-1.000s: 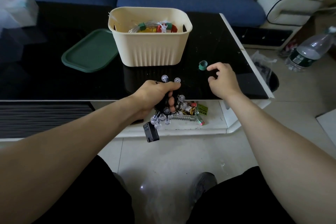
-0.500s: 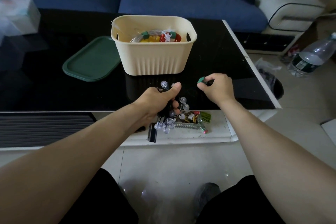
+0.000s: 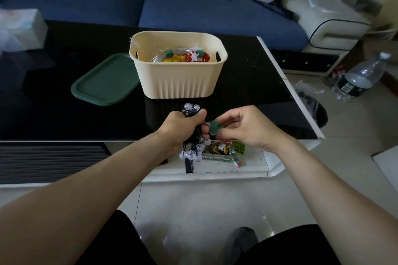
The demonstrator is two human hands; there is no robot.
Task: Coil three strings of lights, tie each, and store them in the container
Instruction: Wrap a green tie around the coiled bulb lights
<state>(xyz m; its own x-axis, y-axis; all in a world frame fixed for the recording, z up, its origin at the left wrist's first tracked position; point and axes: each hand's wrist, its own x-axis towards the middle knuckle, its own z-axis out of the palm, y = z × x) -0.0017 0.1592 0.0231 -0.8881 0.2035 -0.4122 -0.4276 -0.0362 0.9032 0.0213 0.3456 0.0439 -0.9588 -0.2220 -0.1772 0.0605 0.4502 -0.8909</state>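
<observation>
left hand [image 3: 183, 126] has its grip closed around the coiled string of clear bulb lights [image 3: 192, 146]; bulbs stick out above the fist and hang below it, with a black box dangling at the bottom. right hand [image 3: 247, 128] has just picked the green tie [image 3: 214, 127] off the tabletop [image 3: 64, 103] and brought it in; a second ago it lay near the right edge. grip is now pinched on it, tie touching the bundle beside the left fingers. so the coil looks done and tying is the step in hand, not yet wrapped. cream container [image 3: 178, 79] sits just behind the hands, lid [image 3: 105, 80] off to its left, two tied coils [image 3: 183, 56] already inside. judging by that, this is the third string, then store it.
</observation>
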